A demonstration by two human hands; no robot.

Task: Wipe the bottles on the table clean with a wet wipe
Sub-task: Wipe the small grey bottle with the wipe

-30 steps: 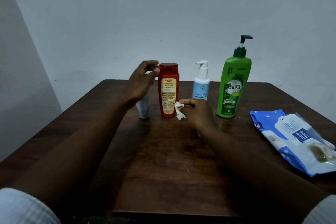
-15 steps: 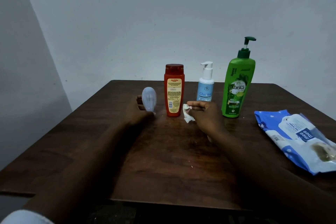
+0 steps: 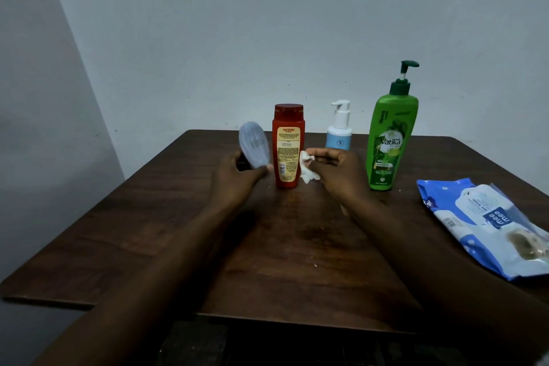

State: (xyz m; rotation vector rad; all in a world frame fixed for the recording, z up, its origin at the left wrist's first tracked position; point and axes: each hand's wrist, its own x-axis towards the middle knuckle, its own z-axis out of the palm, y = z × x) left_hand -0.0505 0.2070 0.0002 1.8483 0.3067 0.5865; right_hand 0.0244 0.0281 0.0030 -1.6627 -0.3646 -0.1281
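Observation:
My left hand (image 3: 237, 180) holds a small pale grey-blue tube (image 3: 255, 149), tilted with its rounded end up and to the left, just left of the red bottle (image 3: 288, 145). The red bottle stands upright on the dark wooden table (image 3: 166, 232). In the fingertips of my right hand (image 3: 338, 175) is a crumpled white wet wipe (image 3: 307, 168), which hangs close to the red bottle's right side. Behind that hand stands a small white-and-blue pump bottle (image 3: 339, 132), its lower part hidden. A tall green pump bottle (image 3: 390, 137) stands to the right.
A blue and white pack of wet wipes (image 3: 487, 226) lies flat near the table's right edge. A grey wall rises right behind the table. The table's near edge crosses the bottom of the view.
My left hand left the red bottle's cap, took the small tube beside it and lifted it off the table, tilting it. My right hand has stayed by the red bottle with the wipe.

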